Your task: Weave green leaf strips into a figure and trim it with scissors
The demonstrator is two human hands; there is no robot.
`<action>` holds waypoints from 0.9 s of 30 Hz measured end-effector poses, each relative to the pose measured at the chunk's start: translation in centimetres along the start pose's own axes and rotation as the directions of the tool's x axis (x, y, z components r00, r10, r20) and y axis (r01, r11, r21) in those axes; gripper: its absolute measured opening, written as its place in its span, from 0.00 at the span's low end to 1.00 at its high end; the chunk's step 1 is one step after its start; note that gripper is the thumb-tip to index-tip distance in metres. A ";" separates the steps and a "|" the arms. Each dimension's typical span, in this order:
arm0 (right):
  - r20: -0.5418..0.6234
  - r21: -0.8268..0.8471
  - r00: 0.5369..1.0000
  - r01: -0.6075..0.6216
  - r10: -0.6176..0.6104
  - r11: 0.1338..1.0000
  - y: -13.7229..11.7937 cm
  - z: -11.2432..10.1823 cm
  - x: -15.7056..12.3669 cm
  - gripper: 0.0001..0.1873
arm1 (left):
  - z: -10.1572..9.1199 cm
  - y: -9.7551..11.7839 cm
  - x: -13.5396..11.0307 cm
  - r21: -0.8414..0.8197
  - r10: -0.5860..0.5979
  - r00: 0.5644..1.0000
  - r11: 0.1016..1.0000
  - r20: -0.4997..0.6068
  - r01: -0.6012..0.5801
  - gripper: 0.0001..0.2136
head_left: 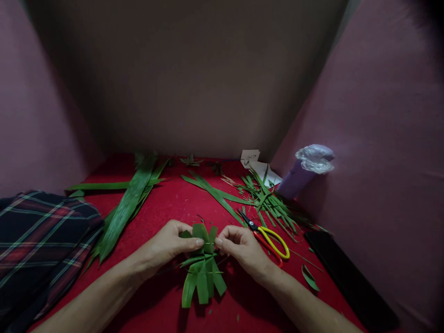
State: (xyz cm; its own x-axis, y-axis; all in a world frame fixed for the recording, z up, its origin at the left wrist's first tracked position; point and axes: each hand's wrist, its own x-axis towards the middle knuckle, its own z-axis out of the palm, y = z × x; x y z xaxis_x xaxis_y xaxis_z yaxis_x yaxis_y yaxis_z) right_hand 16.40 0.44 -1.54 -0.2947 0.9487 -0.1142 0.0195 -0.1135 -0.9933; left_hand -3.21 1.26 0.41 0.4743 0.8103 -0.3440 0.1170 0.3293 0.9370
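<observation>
Between my two hands is a small piece made of folded and cut green leaf strips (204,277), its flat ends fanning out above and below a narrow middle. My left hand (178,239) pinches its upper left part, thumb laid across the front. At the upper right edge, my right hand (239,247) has thumb and forefinger pressed together on the piece or on a thin strand there; which one is too small to tell. Scissors (265,236) with one yellow and one red handle lie just right of my right hand, blades apart.
Long green leaves (130,201) lie at the left on the red cloth (169,203). A heap of cut leaf strips (270,199), white paper (265,172) and a purple cylinder topped with clear plastic (300,178) stand right. Plaid cloth (45,245) lies left; a black flat object (350,277) right.
</observation>
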 end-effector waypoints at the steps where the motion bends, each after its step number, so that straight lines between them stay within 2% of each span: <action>1: -0.001 0.003 1.000 0.000 0.000 1.000 0.0 0.0 0.0 0.16 | 0.0 0.0 0.0 -0.004 0.003 1.000 1.000 0.001 -0.003 0.14; 12: 0.002 -0.003 1.000 0.006 -0.006 1.000 0.0 -0.1 0.0 0.16 | -0.1 0.2 0.0 -0.012 0.002 1.000 1.000 -0.008 -0.002 0.12; 17: 0.009 0.004 1.000 -0.010 0.010 1.000 0.1 -0.1 0.0 0.16 | -0.1 0.4 -0.2 -0.011 0.004 1.000 1.000 0.023 -0.003 0.12; 22: -0.024 0.019 1.000 -0.004 0.005 1.000 -0.3 -0.1 0.0 0.16 | -0.3 0.7 -0.2 0.051 0.026 0.999 0.998 -0.044 -0.024 0.16; 27: -0.077 0.003 0.997 0.027 -0.026 1.000 -0.4 -0.5 0.1 0.15 | -0.7 1.2 -0.2 0.004 0.039 0.997 0.999 -0.063 -0.039 0.18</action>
State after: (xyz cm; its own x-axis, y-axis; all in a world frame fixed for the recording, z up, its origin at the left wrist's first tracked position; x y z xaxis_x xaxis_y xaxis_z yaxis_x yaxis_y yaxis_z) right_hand 16.80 0.70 -1.16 -0.2203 0.9714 -0.0887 0.0086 -0.0890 -0.9960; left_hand -3.76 1.86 1.53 0.4227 0.8514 -0.3106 0.1022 0.2958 0.9498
